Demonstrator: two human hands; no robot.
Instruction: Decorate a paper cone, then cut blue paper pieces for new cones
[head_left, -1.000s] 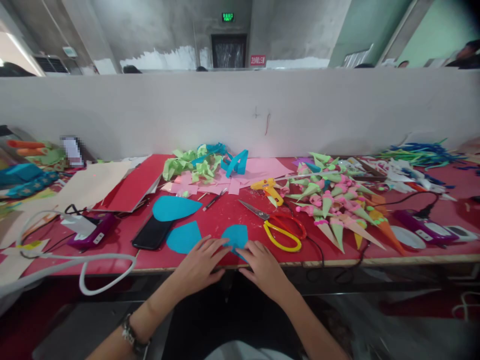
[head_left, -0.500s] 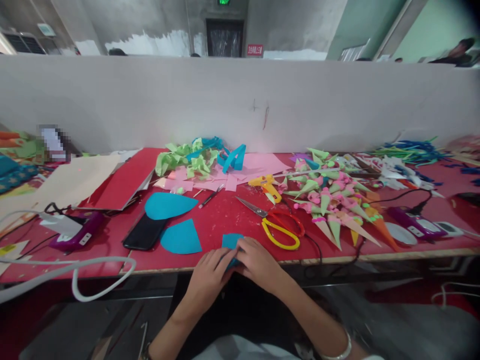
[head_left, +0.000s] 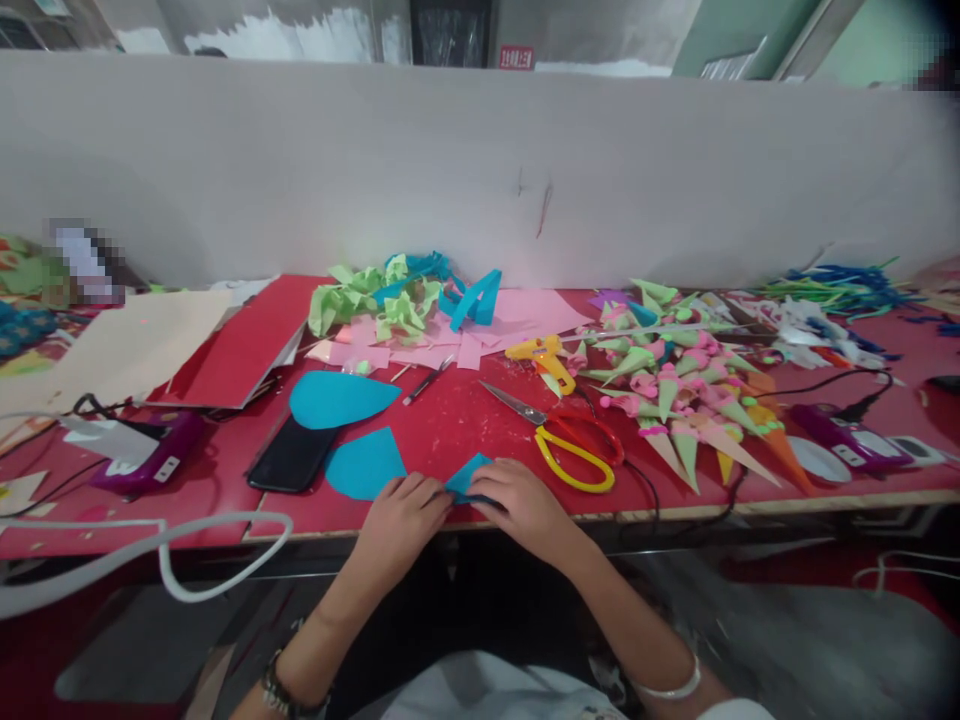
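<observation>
At the table's front edge, my left hand and my right hand both grip a blue piece of paper. Its upper part shows between them, and the lower edge looks rolled or folded under my fingers. Just left of my hands lies a blue paper cutout with a rounded side. Behind that, a second blue cutout partly covers a black phone. Scissors with one red and one yellow handle lie to the right of my right hand.
A yellow glue gun lies behind the scissors. Many small paper cones are heaped at the right. Crumpled green paper strips and pink sheets lie at the back. Purple power sockets and a white cable are at the left.
My hands have moved slightly apart, and the blue paper between them has turned, with a corner now pointing up. The camera has tilted down a little.
</observation>
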